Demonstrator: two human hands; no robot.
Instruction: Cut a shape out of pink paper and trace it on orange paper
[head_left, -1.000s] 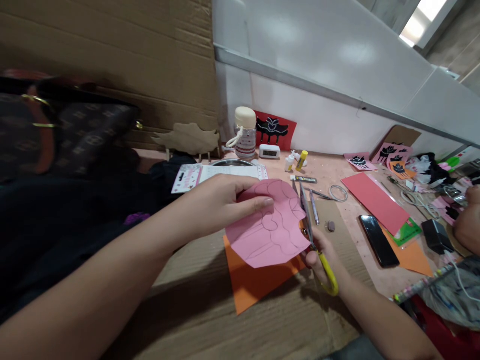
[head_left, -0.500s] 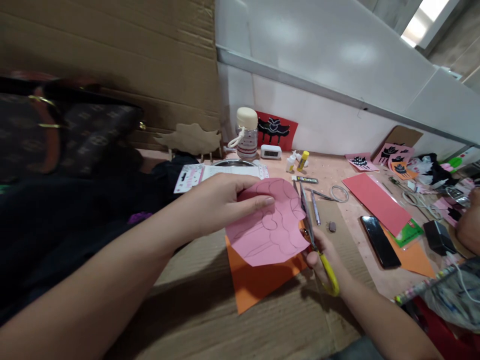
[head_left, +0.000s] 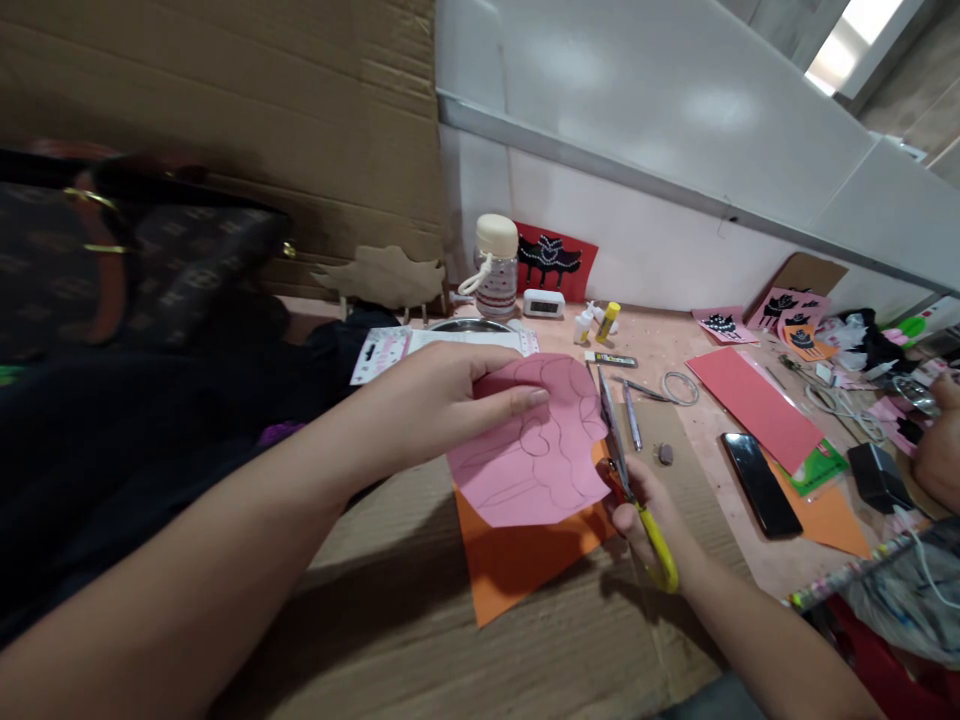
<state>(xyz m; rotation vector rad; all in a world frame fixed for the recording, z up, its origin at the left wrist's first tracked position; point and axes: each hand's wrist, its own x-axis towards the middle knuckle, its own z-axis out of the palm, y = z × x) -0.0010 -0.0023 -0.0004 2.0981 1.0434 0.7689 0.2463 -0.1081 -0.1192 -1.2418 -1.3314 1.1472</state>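
The left hand point(head_left: 454, 400) pinches pink paper point(head_left: 544, 450) — the right hand point(head_left: 662, 508) grips yellow-handled scissors point(head_left: 627, 484) at its three o'clock edge. I see orange paper point(head_left: 517, 570) below, at six o'clock.

We've got a pink tabletop point(head_left: 651, 338) here: lidded bottle point(head_left: 496, 275), digital clock point(head_left: 544, 304) and glue stick point(head_left: 608, 323) near the back edge, black smartphone point(head_left: 761, 485) toward the front edge, plus a cardboard sheet point(head_left: 390, 630) left of it.

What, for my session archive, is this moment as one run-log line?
left hand: grips pink paper | right hand: holds scissors beside its edge | orange paper: beneath, on cardboard
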